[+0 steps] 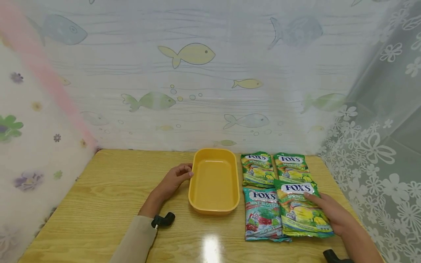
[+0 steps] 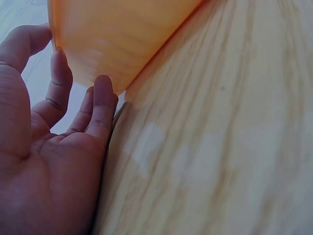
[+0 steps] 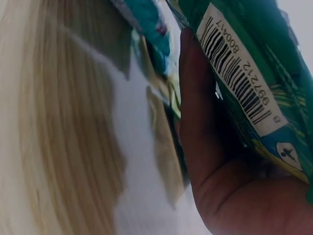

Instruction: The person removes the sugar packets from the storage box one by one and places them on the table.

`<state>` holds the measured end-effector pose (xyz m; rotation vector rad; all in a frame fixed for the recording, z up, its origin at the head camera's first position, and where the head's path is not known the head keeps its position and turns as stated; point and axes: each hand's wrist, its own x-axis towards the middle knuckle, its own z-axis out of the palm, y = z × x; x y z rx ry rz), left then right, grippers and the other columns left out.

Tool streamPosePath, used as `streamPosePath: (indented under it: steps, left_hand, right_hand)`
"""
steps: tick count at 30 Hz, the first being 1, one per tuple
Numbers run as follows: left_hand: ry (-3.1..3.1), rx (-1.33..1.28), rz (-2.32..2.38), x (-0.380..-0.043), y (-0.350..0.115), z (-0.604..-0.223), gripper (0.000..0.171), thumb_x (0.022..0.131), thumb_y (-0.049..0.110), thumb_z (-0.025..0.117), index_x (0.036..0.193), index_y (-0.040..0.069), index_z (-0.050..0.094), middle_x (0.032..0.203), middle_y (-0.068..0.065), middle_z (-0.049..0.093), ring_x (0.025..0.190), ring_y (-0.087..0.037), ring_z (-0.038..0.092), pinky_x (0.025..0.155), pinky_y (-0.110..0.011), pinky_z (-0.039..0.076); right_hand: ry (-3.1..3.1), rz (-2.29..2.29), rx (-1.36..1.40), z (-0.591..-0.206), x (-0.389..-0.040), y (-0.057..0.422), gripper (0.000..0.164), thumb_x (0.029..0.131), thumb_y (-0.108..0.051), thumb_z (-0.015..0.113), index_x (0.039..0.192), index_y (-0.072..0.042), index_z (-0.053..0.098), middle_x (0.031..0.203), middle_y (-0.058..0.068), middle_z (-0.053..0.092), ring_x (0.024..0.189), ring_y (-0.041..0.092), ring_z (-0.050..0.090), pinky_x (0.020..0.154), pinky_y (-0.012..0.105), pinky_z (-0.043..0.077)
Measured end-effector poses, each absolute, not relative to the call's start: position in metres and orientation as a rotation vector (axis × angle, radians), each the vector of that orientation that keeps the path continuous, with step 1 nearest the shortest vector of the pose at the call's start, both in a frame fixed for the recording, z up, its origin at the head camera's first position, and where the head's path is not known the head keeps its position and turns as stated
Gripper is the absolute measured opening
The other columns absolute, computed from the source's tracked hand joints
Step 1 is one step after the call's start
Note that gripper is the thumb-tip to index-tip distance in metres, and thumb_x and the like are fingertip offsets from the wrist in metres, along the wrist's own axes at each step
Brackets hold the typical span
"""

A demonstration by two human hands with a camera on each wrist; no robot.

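A yellow plastic tray [image 1: 215, 186] stands on the table; my left hand [image 1: 175, 179] pinches its left rim. In the left wrist view, the thumb and index finger of that hand [image 2: 54, 132] meet at the tray's edge [image 2: 112, 39], other fingers beside its wall. My right hand [image 1: 332, 212] grips a green Fox's Spring Tea candy bag [image 1: 304, 212], thumb on its front. The right wrist view shows the bag's barcode side [image 3: 244, 73] with a finger beneath it. This bag overlaps a teal Fox's Mint Blossom bag [image 1: 261, 215] and the back right green bag [image 1: 291, 166].
Another green Spring Tea bag [image 1: 258, 170] lies right of the tray, behind the teal bag. The wooden table [image 1: 108, 190] extends to the left. A fish-patterned curtain [image 1: 197, 91] hangs at the back edge, and a floral lace sheet [image 1: 378, 164] hangs on the right.
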<state>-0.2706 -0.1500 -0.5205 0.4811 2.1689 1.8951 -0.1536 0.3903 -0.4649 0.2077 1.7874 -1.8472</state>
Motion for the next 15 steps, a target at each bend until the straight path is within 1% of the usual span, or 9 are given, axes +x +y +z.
streamPosePath:
  steps: [3, 10, 12, 15]
  left_hand:
    - [2.167, 0.489, 1.900, -0.271, -0.150, -0.521, 0.025, 0.107, 0.025, 0.067, 0.107, 0.000, 0.064, 0.154, -0.015, 0.054, 0.151, -0.034, 0.042, 0.125, -0.055, 0.031]
    - [2.155, 0.498, 1.910, -0.270, -0.150, -0.520, 0.025, 0.107, 0.024, 0.067, 0.107, 0.000, 0.064, 0.154, -0.015, 0.054, 0.150, -0.034, 0.042, 0.125, -0.054, 0.031]
    - [2.152, 0.498, 1.912, -0.270, -0.150, -0.520, 0.024, 0.107, 0.024, 0.067, 0.107, 0.000, 0.064, 0.154, -0.015, 0.054, 0.150, -0.034, 0.042, 0.125, -0.055, 0.031]
    - [2.151, 0.493, 1.912, -0.270, -0.149, -0.520, 0.025, 0.107, 0.024, 0.067, 0.106, -0.001, 0.064, 0.154, -0.014, 0.054, 0.150, -0.034, 0.042, 0.125, -0.055, 0.031]
  right_hand:
    - [1.779, -1.848, 0.222, -0.468, -0.153, 0.396, 0.079, 0.116, -0.043, 0.043, 0.164, 0.006, 0.004, 0.114, 0.006, 0.076, 0.102, 0.028, 0.078, 0.092, 0.049, 0.063]
    - [1.806, -1.813, 0.254, -0.474, -0.154, 0.411, 0.073, 0.115, -0.043, 0.044, 0.161, 0.008, 0.017, 0.111, 0.007, 0.077, 0.100, 0.027, 0.078, 0.090, 0.047, 0.064]
    - [1.830, -1.790, 0.266, -0.475, -0.154, 0.414, 0.076, 0.115, -0.044, 0.044, 0.160, 0.010, 0.017, 0.110, 0.006, 0.077, 0.098, 0.026, 0.078, 0.089, 0.046, 0.064]
    - [1.861, -1.764, 0.282, -0.477, -0.153, 0.418, 0.081, 0.115, -0.045, 0.044, 0.161, 0.013, 0.011, 0.109, 0.005, 0.077, 0.098, 0.025, 0.078, 0.088, 0.045, 0.064]
